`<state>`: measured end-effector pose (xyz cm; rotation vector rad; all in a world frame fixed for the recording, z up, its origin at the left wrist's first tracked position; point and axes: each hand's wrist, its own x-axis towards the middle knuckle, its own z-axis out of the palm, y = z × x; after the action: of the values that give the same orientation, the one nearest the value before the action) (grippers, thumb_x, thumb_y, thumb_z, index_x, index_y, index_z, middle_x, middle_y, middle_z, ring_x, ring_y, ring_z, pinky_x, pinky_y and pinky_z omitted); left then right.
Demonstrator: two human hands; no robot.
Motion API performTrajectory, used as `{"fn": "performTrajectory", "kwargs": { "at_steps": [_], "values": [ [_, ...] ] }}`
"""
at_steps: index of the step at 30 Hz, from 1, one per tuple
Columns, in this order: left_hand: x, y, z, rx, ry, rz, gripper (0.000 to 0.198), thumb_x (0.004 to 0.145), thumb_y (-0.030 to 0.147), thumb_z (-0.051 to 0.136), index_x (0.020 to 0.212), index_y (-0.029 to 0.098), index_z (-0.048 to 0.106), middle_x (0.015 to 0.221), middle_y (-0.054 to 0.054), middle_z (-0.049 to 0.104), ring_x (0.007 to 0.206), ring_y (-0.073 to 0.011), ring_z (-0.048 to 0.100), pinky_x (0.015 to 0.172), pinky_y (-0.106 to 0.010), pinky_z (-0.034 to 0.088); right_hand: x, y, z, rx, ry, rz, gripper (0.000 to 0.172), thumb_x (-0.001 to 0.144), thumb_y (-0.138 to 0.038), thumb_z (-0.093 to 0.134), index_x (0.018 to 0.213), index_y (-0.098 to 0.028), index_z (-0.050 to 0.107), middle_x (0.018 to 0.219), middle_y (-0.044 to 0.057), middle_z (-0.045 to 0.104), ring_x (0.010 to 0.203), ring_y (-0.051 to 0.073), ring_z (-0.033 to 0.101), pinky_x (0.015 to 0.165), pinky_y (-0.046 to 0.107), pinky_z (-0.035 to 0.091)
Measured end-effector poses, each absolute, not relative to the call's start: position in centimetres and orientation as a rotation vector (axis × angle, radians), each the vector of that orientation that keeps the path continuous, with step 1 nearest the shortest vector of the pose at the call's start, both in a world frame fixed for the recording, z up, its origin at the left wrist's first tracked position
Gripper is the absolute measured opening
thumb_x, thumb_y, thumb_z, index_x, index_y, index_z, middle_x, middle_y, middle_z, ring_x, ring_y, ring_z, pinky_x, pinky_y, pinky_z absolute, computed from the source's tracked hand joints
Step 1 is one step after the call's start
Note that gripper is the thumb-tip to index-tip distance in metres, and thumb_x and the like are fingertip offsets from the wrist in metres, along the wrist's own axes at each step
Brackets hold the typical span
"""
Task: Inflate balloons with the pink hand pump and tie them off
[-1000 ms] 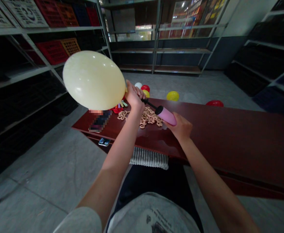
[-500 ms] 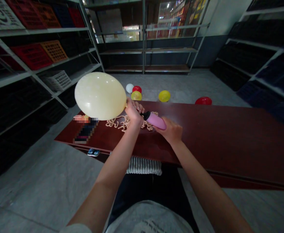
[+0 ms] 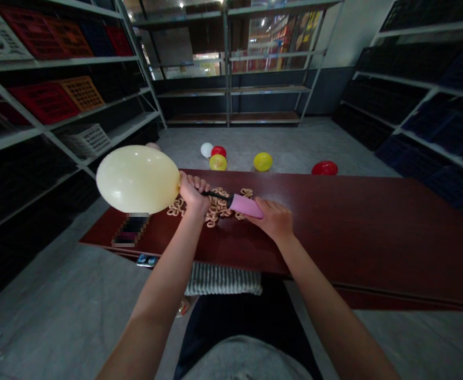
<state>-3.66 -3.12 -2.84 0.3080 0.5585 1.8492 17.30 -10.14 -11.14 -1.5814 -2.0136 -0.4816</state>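
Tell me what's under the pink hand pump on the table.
A heap of curled tan loops lies partly under the pink hand pump, on the dark red table. The right hand covers the pump's far end, and the tabletop directly beneath the pump is hidden.

A heap of tan rings (image 3: 214, 208) lies in the middle of the brown table (image 3: 354, 227). Past the far edge, on the floor, are a white balloon (image 3: 206, 150), a red balloon (image 3: 218, 152), two yellow balloons (image 3: 262, 161), and another red balloon (image 3: 324, 168). Red crates (image 3: 44, 103) sit on a shelf (image 3: 13, 136) at the left.
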Motion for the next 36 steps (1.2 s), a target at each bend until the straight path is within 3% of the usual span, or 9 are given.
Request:
{"fn": "performTrajectory", "kwargs": {
  "at_steps": [10, 19, 23, 30, 36],
  "values": [
    [-8.3, -2.4, 0.1, 0.345, 0.572, 1.928, 0.049, 0.100, 0.036, 0.040, 0.058, 0.019, 0.021, 0.043, 0.008, 0.021, 0.032, -0.0051, 0.020, 0.036, -0.021, 0.018, 17.7, -8.9, -10.9, -1.537, -2.044, -0.427, 0.058, 0.083, -0.067, 0.055, 0.119, -0.023, 0.064, 0.094, 0.006, 0.073, 0.079, 0.021, 0.064, 0.067, 0.030, 0.035],
    [-5.1, -1.9, 3.2, 0.453, 0.529, 2.036, 0.052, 0.098, 0.046, 0.045, 0.058, 0.020, 0.025, 0.045, 0.008, 0.023, 0.033, -0.0056, 0.021, 0.036, -0.021, 0.019, 16.9, -7.8, -11.0, -1.508, -1.837, -0.398, 0.060, 0.078, -0.068, 0.060, 0.112, -0.020, 0.068, 0.095, 0.007, 0.075, 0.080, 0.022, 0.067, 0.068, 0.029, 0.041],
    [-2.6, -1.6, 2.4, 0.521, 0.532, 2.013, 0.052, 0.097, 0.049, 0.047, 0.059, 0.021, 0.025, 0.046, 0.008, 0.022, 0.033, -0.0059, 0.021, 0.035, -0.022, 0.019, 16.6, -7.9, -11.4, -1.506, -1.797, -0.391, 0.059, 0.079, -0.067, 0.059, 0.113, -0.019, 0.068, 0.095, 0.008, 0.075, 0.079, 0.021, 0.068, 0.067, 0.028, 0.042],
    [2.6, -1.7, -1.8, 0.445, 0.571, 1.915, 0.047, 0.099, 0.036, 0.046, 0.060, 0.022, 0.025, 0.042, 0.008, 0.022, 0.030, -0.0070, 0.022, 0.033, -0.023, 0.017, 17.1, -8.1, -11.8, -1.580, -1.787, -0.419, 0.060, 0.080, -0.069, 0.055, 0.110, -0.019, 0.069, 0.086, 0.007, 0.074, 0.073, 0.020, 0.066, 0.063, 0.028, 0.038],
    [2.5, -1.6, -3.1, 0.431, 0.549, 1.873, 0.050, 0.098, 0.043, 0.048, 0.057, 0.021, 0.029, 0.040, 0.008, 0.025, 0.031, -0.0062, 0.023, 0.034, -0.023, 0.019, 17.2, -7.9, -11.9, -1.610, -1.803, -0.409, 0.060, 0.079, -0.070, 0.055, 0.109, -0.020, 0.069, 0.086, 0.007, 0.074, 0.071, 0.019, 0.065, 0.062, 0.029, 0.036]
  ]
}}
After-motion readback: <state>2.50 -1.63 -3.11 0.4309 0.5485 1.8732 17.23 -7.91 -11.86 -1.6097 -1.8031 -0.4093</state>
